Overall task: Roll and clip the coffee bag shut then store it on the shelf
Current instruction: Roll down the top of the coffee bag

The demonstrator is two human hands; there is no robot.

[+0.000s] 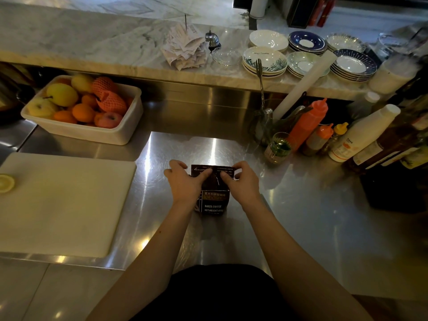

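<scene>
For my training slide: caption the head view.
Both hands, left and right, fold the coffee bag top on a steel counter.

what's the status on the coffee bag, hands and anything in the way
Left hand and right hand both pinching the bag top. Coffee bag upright on steel counter, top folded over, no clip visible. Nothing crowding the bag.

Dark coffee bag (214, 202) upright on steel counter, top folded over.
</scene>
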